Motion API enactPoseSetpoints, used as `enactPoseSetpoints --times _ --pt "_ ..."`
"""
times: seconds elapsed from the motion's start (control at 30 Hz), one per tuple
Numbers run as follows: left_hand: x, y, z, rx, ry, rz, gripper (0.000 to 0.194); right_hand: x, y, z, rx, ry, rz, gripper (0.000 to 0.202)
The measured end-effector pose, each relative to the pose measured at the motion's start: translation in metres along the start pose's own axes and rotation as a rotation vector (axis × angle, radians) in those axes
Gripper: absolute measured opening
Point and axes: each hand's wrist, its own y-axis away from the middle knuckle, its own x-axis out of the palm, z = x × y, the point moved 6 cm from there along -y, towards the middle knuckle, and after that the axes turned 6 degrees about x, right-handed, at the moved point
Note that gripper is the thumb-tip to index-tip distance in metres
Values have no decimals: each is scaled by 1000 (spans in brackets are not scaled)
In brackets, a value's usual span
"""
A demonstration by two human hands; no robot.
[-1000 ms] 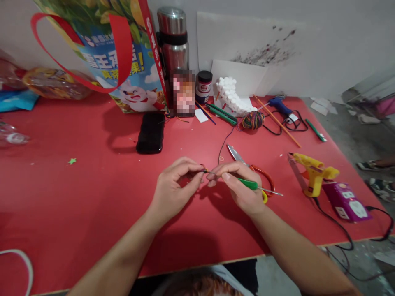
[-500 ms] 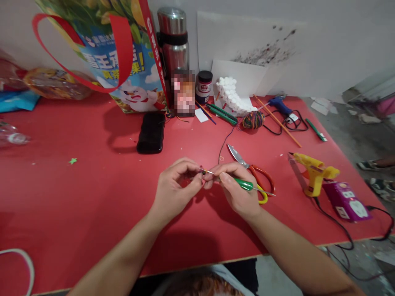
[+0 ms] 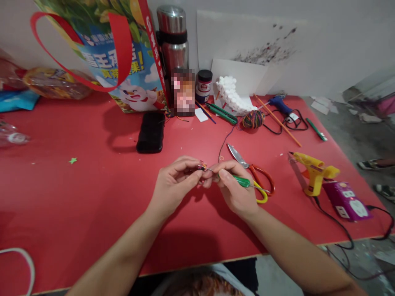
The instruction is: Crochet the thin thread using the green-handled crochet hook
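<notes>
Between thumb and fingers, my left hand (image 3: 177,183) pinches a small dark and reddish piece of yarn work (image 3: 202,165). My right hand (image 3: 236,187) is closed around a crochet hook with a green handle (image 3: 242,181), its thin metal tip reaching the piece. Fingertips of both hands nearly meet there, and they partly cover the piece. A thin dark strand runs from a multicoloured yarn ball (image 3: 253,119) down towards my right hand. Scissors (image 3: 239,156) with orange and yellow handles lie just beyond and beside my right hand.
On the red table (image 3: 92,213) are a black case (image 3: 151,132), a yellow glue gun (image 3: 314,172), a purple pack (image 3: 348,203) and a green cutter (image 3: 222,114). A large bag (image 3: 135,78), a steel flask (image 3: 175,45) and a dark jar (image 3: 204,86) stand at the back.
The hook's handle has shifted slightly left and up, with its rear end tilted differently. My left fingers have moved a little around the small piece. Both hands keep their hold.
</notes>
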Motion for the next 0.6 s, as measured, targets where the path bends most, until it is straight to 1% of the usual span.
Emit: enactPoseSetpoints --times 0.07,0.13,0.27,0.33,0.43,0.5,0.6 --pt "0 1 5 -27 48 -5 8 0 -1 0 18 -29 -6 9" --pt "1 1 6 -20 62 4 7 0 -2 -1 31 -52 -8 9" --pt "3 2 -3 79 -54 19 7 2 -2 -1 22 -44 14 9" --pt "3 3 -10 123 -128 7 7 2 1 1 -7 11 10 9" --pt "5 4 -15 153 -196 10 7 3 5 8 -54 166 -26 10" --pt "5 5 -15 151 -201 23 8 4 7 13 -80 226 -39 10" --pt "5 5 -12 127 -166 22 7 6 7 15 -93 234 -32 10"
